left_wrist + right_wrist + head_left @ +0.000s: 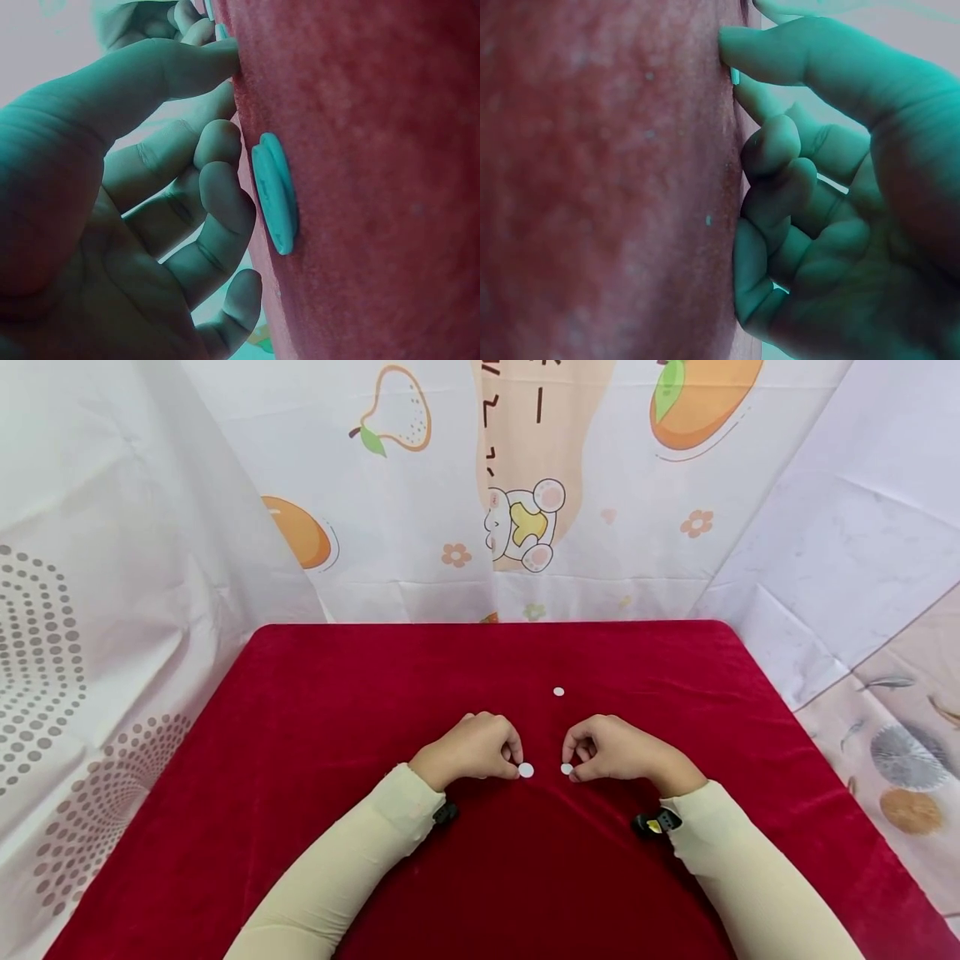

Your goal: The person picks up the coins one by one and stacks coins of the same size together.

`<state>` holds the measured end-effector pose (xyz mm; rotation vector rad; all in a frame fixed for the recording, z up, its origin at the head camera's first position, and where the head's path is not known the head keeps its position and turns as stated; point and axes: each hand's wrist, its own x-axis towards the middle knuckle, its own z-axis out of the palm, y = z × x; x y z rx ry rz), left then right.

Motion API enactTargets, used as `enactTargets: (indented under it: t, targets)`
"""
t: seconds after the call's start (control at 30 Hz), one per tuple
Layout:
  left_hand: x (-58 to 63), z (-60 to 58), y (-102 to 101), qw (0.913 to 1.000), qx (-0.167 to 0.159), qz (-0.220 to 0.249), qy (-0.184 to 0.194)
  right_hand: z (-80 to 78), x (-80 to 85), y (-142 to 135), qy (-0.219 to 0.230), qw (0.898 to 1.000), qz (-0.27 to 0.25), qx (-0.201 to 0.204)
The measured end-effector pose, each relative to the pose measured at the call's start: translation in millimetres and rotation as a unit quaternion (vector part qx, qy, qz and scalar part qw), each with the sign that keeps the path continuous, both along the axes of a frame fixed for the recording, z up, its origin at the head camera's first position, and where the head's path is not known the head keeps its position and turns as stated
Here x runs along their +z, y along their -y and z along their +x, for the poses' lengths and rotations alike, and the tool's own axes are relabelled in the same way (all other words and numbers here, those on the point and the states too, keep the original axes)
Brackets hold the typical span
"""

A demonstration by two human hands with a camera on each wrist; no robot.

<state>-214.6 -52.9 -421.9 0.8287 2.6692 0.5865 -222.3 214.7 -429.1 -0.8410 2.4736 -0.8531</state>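
Observation:
In the head view my left hand point(477, 747) pinches the edge of a small flat white disc point(527, 770) between thumb and index finger, low over the red cloth. Facing it, my right hand point(617, 748) pinches another white disc point(567, 769) by its edge. That disc point(735, 76) shows as a thin sliver between thumb and index finger in the right wrist view. Two overlapping discs point(275, 195), tinted turquoise, lie on the cloth beside my left hand's curled fingers; the hand hides them in the head view. A third white disc point(558, 692) lies farther back.
A red velvet cloth point(360, 693) covers the table, creased near the hands. Printed white curtains point(420, 510) hang behind and at both sides of it. Dark bands with small devices point(656, 823) sit at both wrists, below light sleeves.

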Motion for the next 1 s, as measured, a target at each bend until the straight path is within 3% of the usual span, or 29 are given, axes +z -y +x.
enactTargets:
  t: [1.0]
  targets:
    - [-0.6,0.1,1.4,1.0,0.0,0.005,0.003,-2.6,-3.9,-2.3,0.031,0.999,-0.018,0.003]
